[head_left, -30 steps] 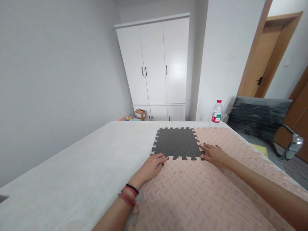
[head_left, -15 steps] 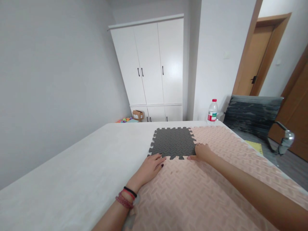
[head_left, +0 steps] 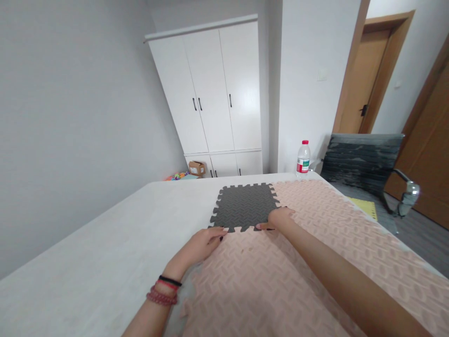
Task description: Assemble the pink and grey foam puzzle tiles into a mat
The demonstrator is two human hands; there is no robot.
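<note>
A dark grey foam mat tile (head_left: 245,206) with jigsaw-toothed edges lies flat on the white table. Its near edge and right edge meet the pink foam matting (head_left: 242,281), which has a raised diamond-like pattern. My left hand (head_left: 201,243) rests with fingers stretched out at the tile's near left corner, fingertips on the seam with the pink matting. My right hand (head_left: 278,218) lies over the near right corner, thumb along the near seam and fingers reaching onto the pink matting; it covers that corner's teeth. Both hands are open.
A plastic bottle (head_left: 303,159) with a red cap stands at the table's far right corner. A dark chair (head_left: 361,159) is beyond the right edge, with a yellow item (head_left: 364,208) on its seat. Behind the table (head_left: 105,238) are a white cabinet (head_left: 210,89) and a cardboard box (head_left: 197,168).
The view has shifted slightly. My right hand has turned, its fingers now pointing right over the pink matting. My left hand has drawn back a little toward the tile's near left corner.
</note>
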